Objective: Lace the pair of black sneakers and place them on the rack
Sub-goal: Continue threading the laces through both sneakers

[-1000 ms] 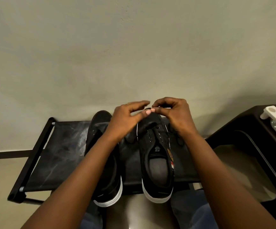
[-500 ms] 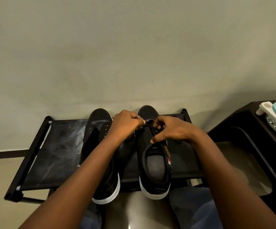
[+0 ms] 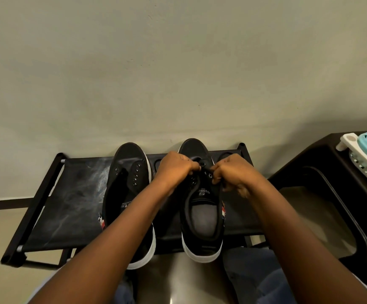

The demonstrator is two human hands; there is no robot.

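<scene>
Against a plain matte wall, our black fabric rack [image 3: 64,207] carries both canvas sneakers: the unlaced left sneaker [image 3: 126,187], then the right sneaker [image 3: 202,216], where our left hand [image 3: 175,166] and right hand [image 3: 233,172] pinch its black lace [image 3: 206,172] with curled fingers.

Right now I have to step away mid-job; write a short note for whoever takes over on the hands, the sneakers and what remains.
Left hand: fingers curled, grip at the front eyelets of the right sneaker, apparently on the black lace; the lace itself is hard to see.
Right hand: same, curled grip at the eyelets on the shoe's other side.
Both sneakers sit side by side on the black rack, toes to the wall, heels overhanging the front edge.
Done: lacing begun on the right sneaker.
Left: left sneaker shows bare eyelets, no lace. Finish both, then set them squarely on the rack.
</scene>
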